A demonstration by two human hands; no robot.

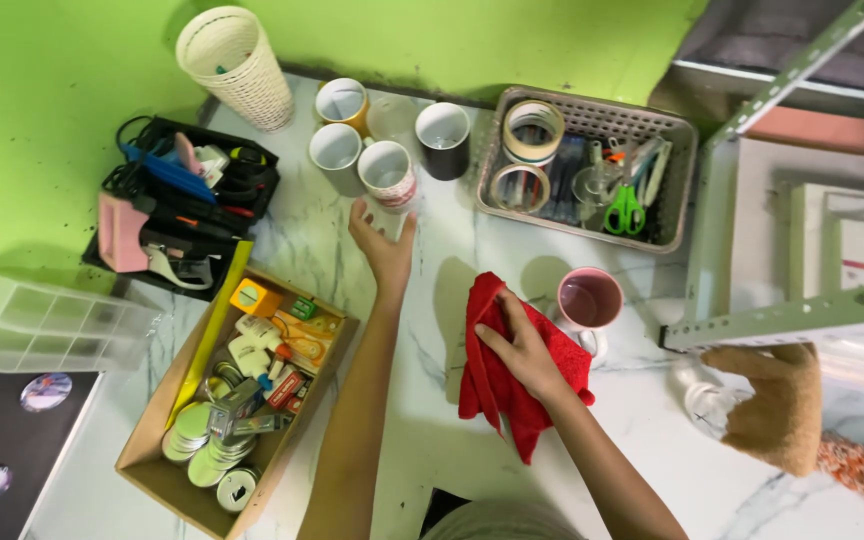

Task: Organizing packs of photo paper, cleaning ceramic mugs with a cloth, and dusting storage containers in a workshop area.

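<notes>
I am pressing my right hand (520,345) flat on a crumpled red cloth (497,385) — a soft, fuzzy rag, bunched into folds, its lower end trailing toward me on the white marble-patterned tabletop (432,440). My fingers are lying spread over its upper part, holding it down rather than gripping it.

My left hand (382,245) is reaching forward, fingers loosely open, its fingertips touching or just short of a white ceramic mug with a red pattern (388,175); I cannot tell whether it is actually gripping the mug. That mug is standing in a cluster with another white mug (335,147), a yellow mug with a white inside (342,101) and a black mug with a white inside (443,126).

Just beside the cloth, to its right, a pink mug (589,300) is standing upright. Further back, a grey plastic basket (652,125) is holding tape rolls (532,130) and green-handled scissors (626,210). To my left, an open cardboard box (152,455) is sitting full of round metal tins and small coloured items, with a black tray of tools (187,195) behind it and a white woven basket (237,65) by the green wall (42,100). At the right edge, a brown plush toy (772,405) is resting under a pale metal shelf frame (782,315).
</notes>
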